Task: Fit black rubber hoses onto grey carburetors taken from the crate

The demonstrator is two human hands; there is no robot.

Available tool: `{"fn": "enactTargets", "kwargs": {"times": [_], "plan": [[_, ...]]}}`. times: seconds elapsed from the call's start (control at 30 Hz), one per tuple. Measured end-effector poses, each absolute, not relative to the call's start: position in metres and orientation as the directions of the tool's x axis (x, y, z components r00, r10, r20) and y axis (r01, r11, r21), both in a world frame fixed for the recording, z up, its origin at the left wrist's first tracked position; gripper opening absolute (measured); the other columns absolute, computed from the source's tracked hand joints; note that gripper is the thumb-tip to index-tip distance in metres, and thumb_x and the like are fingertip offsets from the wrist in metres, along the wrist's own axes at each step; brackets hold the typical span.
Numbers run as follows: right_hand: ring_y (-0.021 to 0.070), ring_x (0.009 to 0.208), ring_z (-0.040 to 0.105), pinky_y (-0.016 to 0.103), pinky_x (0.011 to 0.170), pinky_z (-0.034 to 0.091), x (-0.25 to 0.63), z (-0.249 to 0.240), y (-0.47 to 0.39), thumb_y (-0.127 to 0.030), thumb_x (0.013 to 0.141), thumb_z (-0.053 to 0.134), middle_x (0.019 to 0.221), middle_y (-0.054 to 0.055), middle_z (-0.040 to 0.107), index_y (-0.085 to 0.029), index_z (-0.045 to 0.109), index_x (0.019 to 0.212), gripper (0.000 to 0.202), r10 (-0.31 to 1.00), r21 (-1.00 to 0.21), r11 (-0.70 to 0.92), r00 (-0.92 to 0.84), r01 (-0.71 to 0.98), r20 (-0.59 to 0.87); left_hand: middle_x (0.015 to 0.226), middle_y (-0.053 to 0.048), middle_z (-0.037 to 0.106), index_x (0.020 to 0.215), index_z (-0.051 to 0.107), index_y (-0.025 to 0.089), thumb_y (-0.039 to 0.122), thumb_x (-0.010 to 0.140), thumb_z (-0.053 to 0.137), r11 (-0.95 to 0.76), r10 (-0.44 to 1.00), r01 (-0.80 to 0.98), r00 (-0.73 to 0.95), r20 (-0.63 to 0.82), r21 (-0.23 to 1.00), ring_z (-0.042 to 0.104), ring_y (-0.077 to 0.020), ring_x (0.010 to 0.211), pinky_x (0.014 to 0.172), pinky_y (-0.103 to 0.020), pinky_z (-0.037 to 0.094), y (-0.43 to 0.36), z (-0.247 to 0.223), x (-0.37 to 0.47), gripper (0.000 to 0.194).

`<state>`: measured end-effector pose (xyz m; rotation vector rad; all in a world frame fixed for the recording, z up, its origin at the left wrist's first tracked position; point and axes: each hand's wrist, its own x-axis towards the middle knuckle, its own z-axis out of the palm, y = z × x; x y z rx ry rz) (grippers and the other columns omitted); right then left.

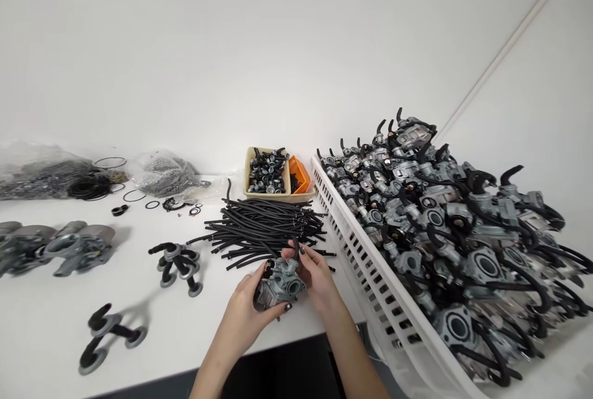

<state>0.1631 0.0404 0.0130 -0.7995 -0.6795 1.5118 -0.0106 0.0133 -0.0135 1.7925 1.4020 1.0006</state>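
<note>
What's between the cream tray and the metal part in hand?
A pile of thin black hoses, in the head view; the tray is behind it, the metal part in front.

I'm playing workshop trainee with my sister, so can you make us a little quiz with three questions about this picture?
1. True or false: the white basket is to the right of the black tubes.
2. What colour is the smaller tray behind the tubes?
A) blue
B) orange
C) green
3. How many hands are touching the metal part?

Key:
1. True.
2. B.
3. Two: the left hand and the right hand.
</note>
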Motion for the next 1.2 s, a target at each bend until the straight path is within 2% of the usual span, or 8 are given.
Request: {"fn": "enactTargets", "kwargs": {"times": [0.1, 0.23, 0.4, 0.57, 0.8, 0.87, 1.03, 1.2], "plan": [[0.0178, 0.088, 0.070, 0.027, 0.076, 0.053, 0.166, 0.018, 0.045, -0.030, 0.068, 0.083, 0.096, 0.007, 0.077, -0.020, 0.073, 0.108, 0.042, 0.989, -0.751, -0.149, -0.111, -0.643, -0.102, 0.119, -0.011, 0.066, 0.135, 0.051, 0.020, 0.032, 0.071, 0.073, -0.236, 0.971, 0.484, 0.142, 0.191, 0.843, 0.061, -0.0296, 0.113, 0.096, -0.044, 0.049, 0.013, -0.014, -0.011, 0.069], [0.0132, 0.073, 0.067, 0.023, 0.068, 0.051, 0.167, 0.016, 0.051, -0.024, 0.058, 0.089, 0.077, 0.001, 0.075, -0.021, 0.075, 0.102, 0.046, 0.989, -0.709, -0.142, -0.122, -0.691, -0.078, 0.119, -0.011, 0.066, 0.137, 0.049, 0.020, 0.033, 0.072, 0.072, -0.248, 0.968, 0.509, 0.158, 0.194, 0.824, 0.060, -0.0304, 0.113, 0.097, -0.046, 0.049, 0.013, -0.016, -0.013, 0.069], [0.0131, 0.066, 0.066, 0.023, 0.064, 0.050, 0.165, 0.011, 0.055, -0.021, 0.050, 0.091, 0.070, 0.000, 0.074, -0.021, 0.075, 0.096, 0.049, 0.992, -0.734, -0.106, -0.023, -0.670, -0.122, 0.122, -0.012, 0.064, 0.138, 0.047, 0.020, 0.034, 0.074, 0.070, -0.245, 0.968, 0.523, 0.177, 0.178, 0.816, 0.057, -0.0310, 0.117, 0.100, -0.048, 0.045, 0.014, -0.022, -0.016, 0.070], [0.0144, 0.062, 0.065, 0.026, 0.062, 0.050, 0.161, 0.016, 0.053, -0.020, 0.043, 0.092, 0.066, 0.000, 0.073, -0.020, 0.076, 0.079, 0.040, 0.983, -0.828, 0.006, 0.155, -0.561, -0.097, 0.124, -0.014, 0.062, 0.140, 0.044, 0.017, 0.035, 0.075, 0.069, -0.227, 0.970, 0.518, 0.192, 0.146, 0.825, 0.055, -0.0306, 0.118, 0.101, -0.048, 0.043, 0.014, -0.022, -0.016, 0.072], [0.0169, 0.070, 0.063, 0.032, 0.076, 0.051, 0.157, 0.023, 0.049, -0.021, 0.061, 0.082, 0.066, -0.001, 0.067, -0.023, 0.077, 0.086, 0.025, 0.933, -0.970, 0.224, 0.310, -0.097, 0.184, 0.120, -0.012, 0.063, 0.138, 0.047, 0.022, 0.035, 0.074, 0.069, -0.201, 0.976, 0.514, 0.181, 0.124, 0.834, 0.056, -0.0314, 0.115, 0.097, -0.047, 0.045, 0.012, -0.019, -0.016, 0.069], [0.0177, 0.074, 0.064, 0.033, 0.079, 0.051, 0.162, 0.025, 0.048, -0.023, 0.064, 0.082, 0.069, -0.001, 0.068, -0.024, 0.076, 0.094, 0.031, 0.949, -0.969, 0.231, 0.241, -0.085, 0.205, 0.118, -0.011, 0.064, 0.138, 0.047, 0.023, 0.035, 0.075, 0.070, -0.205, 0.975, 0.515, 0.178, 0.130, 0.832, 0.057, -0.0318, 0.115, 0.096, -0.048, 0.046, 0.012, -0.019, -0.015, 0.069], [0.0223, 0.091, 0.069, 0.036, 0.082, 0.053, 0.178, 0.028, 0.044, -0.035, 0.077, 0.074, 0.092, 0.007, 0.076, -0.024, 0.071, 0.112, 0.037, 0.990, -0.963, 0.122, -0.035, -0.240, 0.134, 0.116, -0.011, 0.065, 0.139, 0.046, 0.023, 0.034, 0.076, 0.069, -0.221, 0.972, 0.511, 0.186, 0.144, 0.830, 0.059, -0.0307, 0.111, 0.095, -0.047, 0.046, 0.013, -0.018, -0.015, 0.069], [0.0205, 0.077, 0.070, 0.036, 0.080, 0.054, 0.179, 0.027, 0.048, -0.024, 0.074, 0.073, 0.078, 0.004, 0.077, -0.023, 0.077, 0.087, 0.013, 0.981, -0.978, 0.191, 0.042, -0.081, 0.188, 0.117, -0.010, 0.065, 0.141, 0.044, 0.024, 0.034, 0.076, 0.068, -0.230, 0.970, 0.520, 0.189, 0.151, 0.823, 0.058, -0.0303, 0.112, 0.096, -0.046, 0.046, 0.013, -0.019, -0.015, 0.070]]}}
